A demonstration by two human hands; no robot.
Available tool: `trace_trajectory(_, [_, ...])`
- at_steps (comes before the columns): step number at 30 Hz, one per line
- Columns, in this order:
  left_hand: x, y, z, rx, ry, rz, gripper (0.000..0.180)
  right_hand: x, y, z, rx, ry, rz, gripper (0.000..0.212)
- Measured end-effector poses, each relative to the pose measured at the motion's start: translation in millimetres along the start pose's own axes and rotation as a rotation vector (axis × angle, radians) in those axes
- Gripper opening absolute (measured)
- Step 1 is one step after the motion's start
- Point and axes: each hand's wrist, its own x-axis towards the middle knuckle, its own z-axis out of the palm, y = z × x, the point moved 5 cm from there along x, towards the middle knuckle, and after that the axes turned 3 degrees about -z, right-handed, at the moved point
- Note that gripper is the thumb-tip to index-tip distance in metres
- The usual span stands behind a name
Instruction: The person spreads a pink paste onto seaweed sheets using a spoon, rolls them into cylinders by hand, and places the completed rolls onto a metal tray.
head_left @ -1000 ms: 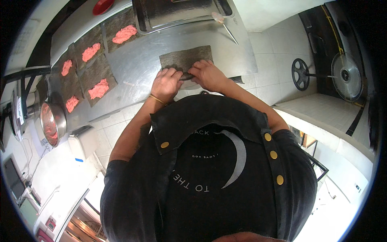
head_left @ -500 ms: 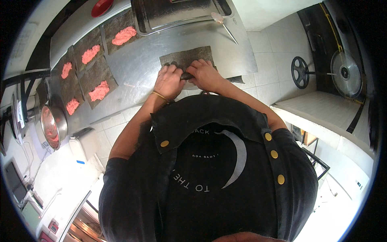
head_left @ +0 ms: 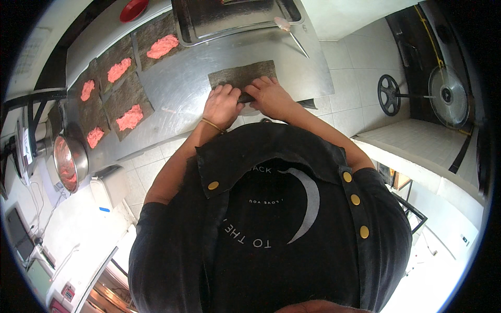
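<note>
A dark seaweed sheet [head_left: 242, 74] lies at the front edge of the metal table, its near end turned into a roll [head_left: 246, 98]. My left hand [head_left: 222, 108] is closed over the left end of that roll. On its right end, my right hand [head_left: 271, 97] grips with bent fingers. Between the two hands a short stretch of the roll shows; its inside is hidden. Several more seaweed sheets [head_left: 141, 99] lie flat to the left, each with a lump of pink paste [head_left: 129, 117] on it.
A metal tray [head_left: 209, 37] stands at the far side, with a paste-smeared spoon [head_left: 293, 36] to its right. At the far left are a red bowl [head_left: 133, 10] and a steel bowl [head_left: 78, 161] with pink paste. A fan [head_left: 448, 95] stands off to the right.
The fingers of my left hand have curled farther over the roll, and my right hand's fingers have shifted slightly. The flat sheets and the tray stay where they were.
</note>
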Motion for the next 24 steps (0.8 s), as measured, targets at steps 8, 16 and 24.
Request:
trace_trajectory(8, [-1, 9, -7, 0.006, 0.081, 0.068, 0.032, -8, 14, 7, -0.027, -0.056, 0.010, 0.035])
trace_trajectory(16, [2, 3, 3, 0.026, 0.092, 0.082, 0.031, -7, 0, 5, -0.116, 0.132, -0.055, 0.027])
trace_trajectory(24, [13, 1, 0, -0.027, -0.081, -0.071, 0.037, 2, 2, 14, -0.035, 0.032, 0.024, 0.028])
